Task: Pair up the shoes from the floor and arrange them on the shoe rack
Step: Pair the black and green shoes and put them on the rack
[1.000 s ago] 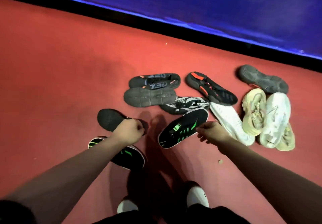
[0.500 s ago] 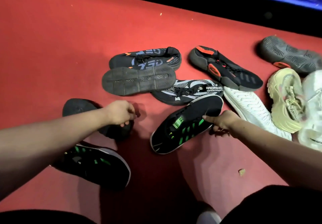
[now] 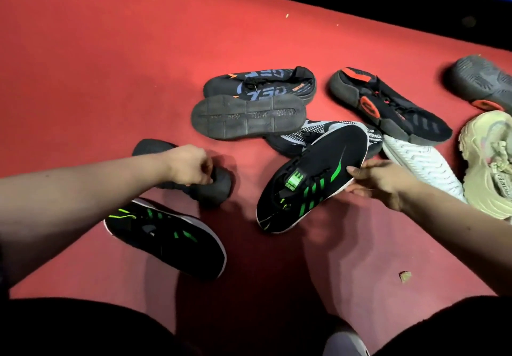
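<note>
Several shoes lie scattered on a red carpet [image 3: 110, 65]. My right hand [image 3: 385, 182] grips the side of a black shoe with green stripes [image 3: 310, 186], its toe tilted up off the floor. Its match, another black and green shoe [image 3: 166, 240], lies on the carpet at the lower left, under my left forearm. My left hand [image 3: 191, 166] holds a plain dark shoe [image 3: 219, 186] that lies sole up on the floor. No shoe rack is in view.
Behind lie a dark shoe with blue lettering [image 3: 263, 84], a sole-up grey shoe [image 3: 246, 116], a black and white shoe [image 3: 296, 137], a black and orange shoe [image 3: 388, 106], a white shoe [image 3: 424, 166], a cream shoe [image 3: 490, 162] and a grey sole [image 3: 482, 81]. A black wall base [image 3: 360, 4] borders the carpet.
My right hand has closed on the black and green shoe and raised its toe end. The camera has come lower and closer. My left hand stays on the dark shoe.
</note>
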A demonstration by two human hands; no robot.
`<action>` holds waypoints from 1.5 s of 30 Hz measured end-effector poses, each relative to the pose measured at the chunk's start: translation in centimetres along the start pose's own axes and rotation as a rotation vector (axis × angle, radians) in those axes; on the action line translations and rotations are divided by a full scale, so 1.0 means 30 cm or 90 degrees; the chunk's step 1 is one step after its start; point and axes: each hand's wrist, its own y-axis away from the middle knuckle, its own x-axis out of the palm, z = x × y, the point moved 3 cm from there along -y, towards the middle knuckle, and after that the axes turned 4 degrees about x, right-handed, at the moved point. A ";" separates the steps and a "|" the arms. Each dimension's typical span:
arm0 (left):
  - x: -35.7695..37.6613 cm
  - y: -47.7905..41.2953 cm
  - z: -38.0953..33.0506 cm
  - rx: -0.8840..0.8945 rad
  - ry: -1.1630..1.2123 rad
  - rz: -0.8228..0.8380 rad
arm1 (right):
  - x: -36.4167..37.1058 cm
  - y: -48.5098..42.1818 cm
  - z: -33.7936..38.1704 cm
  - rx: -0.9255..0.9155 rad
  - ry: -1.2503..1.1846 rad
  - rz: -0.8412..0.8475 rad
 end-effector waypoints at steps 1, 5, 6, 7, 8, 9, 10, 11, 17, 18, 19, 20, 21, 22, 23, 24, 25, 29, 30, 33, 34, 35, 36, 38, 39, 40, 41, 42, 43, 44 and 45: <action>0.005 0.020 0.006 0.000 -0.056 0.006 | 0.004 0.001 0.021 -0.024 0.018 -0.002; 0.066 0.088 0.090 -0.020 -0.180 0.063 | 0.075 -0.002 0.138 -0.122 0.122 0.008; 0.080 0.100 0.110 -0.023 -0.181 0.076 | 0.097 -0.002 0.165 -0.138 0.144 0.020; 0.098 0.121 0.133 -0.023 -0.179 0.086 | 0.131 -0.008 0.188 -0.150 0.170 0.032; 0.122 0.137 0.156 -0.020 -0.179 0.097 | 0.166 -0.012 0.210 -0.160 0.190 0.043; 0.145 0.151 0.171 -0.018 -0.183 0.110 | 0.197 -0.018 0.232 -0.171 0.212 0.052; 0.177 0.161 0.188 -0.013 -0.190 0.126 | 0.233 -0.022 0.252 -0.178 0.240 0.061; 0.210 0.170 0.201 -0.012 -0.207 0.145 | 0.274 -0.026 0.270 -0.178 0.270 0.074; 0.299 0.207 0.209 0.017 -0.293 0.127 | 0.423 -0.019 0.287 -0.208 0.342 0.061; 0.310 0.207 0.221 0.020 -0.322 0.128 | 0.432 -0.015 0.277 -0.220 0.347 0.061; 0.314 0.208 0.241 0.015 -0.359 0.140 | 0.436 -0.015 0.266 -0.225 0.348 0.065; 0.321 0.205 0.258 0.018 -0.364 0.136 | 0.434 -0.017 0.256 -0.226 0.342 0.069; 0.344 0.197 0.275 0.049 -0.389 0.137 | 0.427 -0.020 0.247 -0.223 0.326 0.069; 0.356 0.186 0.289 0.052 -0.380 0.106 | 0.417 -0.019 0.241 -0.221 0.309 0.065; 0.358 0.190 0.290 0.050 -0.358 0.099 | 0.406 -0.020 0.235 -0.215 0.301 0.065; 0.355 0.190 0.293 0.051 -0.319 0.074 | 0.393 -0.023 0.228 -0.212 0.301 0.066; 0.325 0.200 0.280 0.047 -0.314 0.047 | 0.379 -0.030 0.219 -0.205 0.307 0.068; 0.260 0.209 0.264 0.051 -0.199 0.038 | 0.303 -0.036 0.201 -0.156 0.300 0.091; 0.232 0.217 0.266 0.006 -0.143 0.035 | 0.273 -0.035 0.199 -0.144 0.287 0.104; 0.158 0.217 0.253 0.013 -0.089 -0.023 | 0.109 -0.012 0.202 -0.109 0.204 0.118; 0.130 0.219 0.245 0.022 -0.066 -0.052 | 0.051 -0.002 0.203 -0.101 0.178 0.122; 0.102 0.216 0.230 0.027 -0.032 -0.083 | -0.007 0.010 0.201 -0.095 0.152 0.123; 0.071 0.213 0.207 0.037 0.010 -0.120 | -0.059 0.025 0.197 -0.095 0.123 0.120; 0.000 0.185 0.131 0.048 0.089 -0.176 | -0.151 0.062 0.181 -0.076 0.067 0.123; -0.027 0.165 0.089 0.045 0.115 -0.197 | -0.182 0.067 0.168 -0.070 0.051 0.136; -0.056 0.139 0.038 0.039 0.137 -0.219 | -0.209 0.077 0.157 -0.061 0.028 0.141; -0.076 0.102 -0.009 0.028 0.171 -0.239 | -0.229 0.080 0.148 -0.060 0.027 0.145; -0.091 0.064 -0.055 0.017 0.225 -0.254 | -0.233 0.098 0.147 -0.074 0.022 0.133; -0.104 0.021 -0.102 0.014 0.284 -0.265 | -0.252 0.093 0.144 -0.089 0.025 0.119; -0.119 -0.020 -0.147 0.014 0.335 -0.274 | -0.267 0.085 0.140 -0.099 0.035 0.084; -0.131 -0.059 -0.180 0.010 0.370 -0.280 | -0.271 0.078 0.138 -0.116 0.065 0.054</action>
